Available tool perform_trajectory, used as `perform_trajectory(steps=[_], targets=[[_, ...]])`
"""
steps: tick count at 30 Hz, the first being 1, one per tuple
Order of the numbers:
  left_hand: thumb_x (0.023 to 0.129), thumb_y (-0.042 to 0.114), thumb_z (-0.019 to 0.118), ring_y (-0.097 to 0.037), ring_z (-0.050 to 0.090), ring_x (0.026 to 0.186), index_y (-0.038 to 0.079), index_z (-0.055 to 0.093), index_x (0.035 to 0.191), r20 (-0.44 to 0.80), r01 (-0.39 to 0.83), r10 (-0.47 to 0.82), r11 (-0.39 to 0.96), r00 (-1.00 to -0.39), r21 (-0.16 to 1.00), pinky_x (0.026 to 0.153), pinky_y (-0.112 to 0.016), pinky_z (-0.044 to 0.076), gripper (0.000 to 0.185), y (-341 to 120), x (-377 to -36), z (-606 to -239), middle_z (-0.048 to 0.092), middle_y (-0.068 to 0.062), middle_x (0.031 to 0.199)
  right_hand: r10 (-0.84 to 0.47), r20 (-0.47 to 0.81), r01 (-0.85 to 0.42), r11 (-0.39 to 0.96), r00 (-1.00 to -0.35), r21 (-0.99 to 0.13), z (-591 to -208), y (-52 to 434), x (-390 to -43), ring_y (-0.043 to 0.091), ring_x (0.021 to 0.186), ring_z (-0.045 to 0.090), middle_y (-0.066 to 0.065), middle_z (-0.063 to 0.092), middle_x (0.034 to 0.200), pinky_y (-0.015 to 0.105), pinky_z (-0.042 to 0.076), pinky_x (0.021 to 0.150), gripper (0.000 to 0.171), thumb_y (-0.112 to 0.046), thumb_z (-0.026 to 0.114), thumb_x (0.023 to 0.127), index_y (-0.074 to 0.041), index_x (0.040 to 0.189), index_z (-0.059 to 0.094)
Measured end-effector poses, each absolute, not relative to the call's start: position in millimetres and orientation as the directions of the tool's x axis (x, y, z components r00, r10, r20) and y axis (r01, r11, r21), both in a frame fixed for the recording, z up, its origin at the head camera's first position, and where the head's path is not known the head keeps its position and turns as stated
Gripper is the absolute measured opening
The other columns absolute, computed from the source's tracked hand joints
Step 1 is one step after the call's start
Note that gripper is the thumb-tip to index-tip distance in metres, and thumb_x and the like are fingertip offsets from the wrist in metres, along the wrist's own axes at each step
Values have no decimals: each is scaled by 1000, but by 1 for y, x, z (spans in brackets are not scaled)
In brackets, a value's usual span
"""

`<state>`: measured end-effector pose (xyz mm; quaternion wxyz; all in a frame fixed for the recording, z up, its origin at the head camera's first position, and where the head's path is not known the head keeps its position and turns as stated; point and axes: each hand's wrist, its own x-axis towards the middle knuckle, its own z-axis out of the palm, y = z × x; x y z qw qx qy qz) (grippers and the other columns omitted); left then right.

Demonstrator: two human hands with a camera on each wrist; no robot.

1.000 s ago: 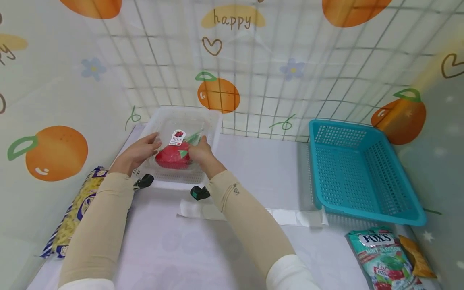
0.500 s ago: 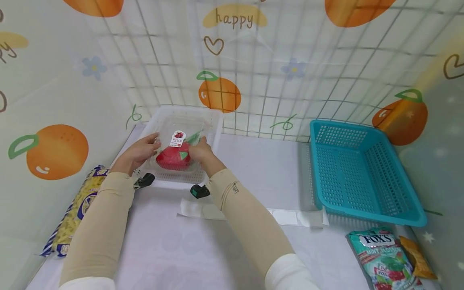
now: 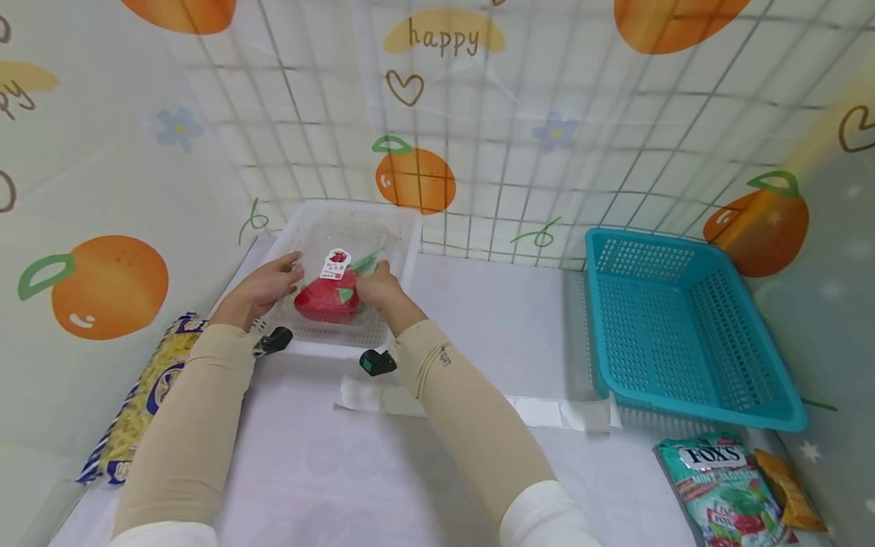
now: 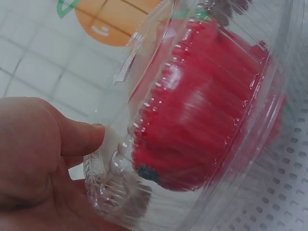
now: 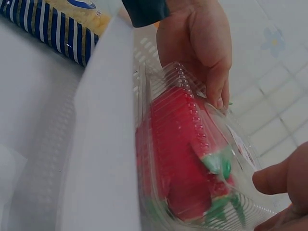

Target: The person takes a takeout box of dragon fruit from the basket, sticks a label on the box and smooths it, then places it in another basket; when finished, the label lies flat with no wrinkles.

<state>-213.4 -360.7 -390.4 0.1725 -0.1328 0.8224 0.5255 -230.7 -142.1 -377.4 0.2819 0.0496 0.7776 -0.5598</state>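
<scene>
A clear plastic clamshell box with a red dragon fruit inside sits tilted within the white basket. A white label with a fruit picture is stuck on its lid. My left hand grips the box's left end, its thumb on the clear plastic in the left wrist view. At the opposite end my right hand holds the box between thumb and fingers. Green leaf tips of the fruit show through the plastic in the right wrist view. The fingers under the box are mostly hidden.
A turquoise basket stands at the right. Before it lie a green FOX'S candy bag and an orange packet. A bag of yellow pasta lies beside the left forearm. A white strip crosses the table; a patterned sheet hangs behind.
</scene>
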Motion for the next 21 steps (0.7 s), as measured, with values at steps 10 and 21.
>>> perform_trajectory(steps=[10, 21], targets=[[112, 20, 32, -48, 14, 156, 17, -4, 165, -438, -421, -63, 425, -897, 801, 126, -59, 14, 64, -361, -212, -392, -1, -24, 170, -264, -500, 393, 366, -825, -843, -379, -141, -232, 30, 157, 21, 15, 23, 169, 47, 22, 127, 80, -18, 52, 103, -14, 166, 3], [112, 21, 34, -49, 14, 155, 16, -3, 165, -438, -417, -55, 428, -897, 802, 125, -61, 13, 65, -363, -213, -397, 0, -25, 170, -284, -493, 406, 315, -822, -858, -382, -140, -236, 33, 153, 27, 18, 26, 166, 50, 27, 125, 81, -13, 55, 100, -8, 165, 6]])
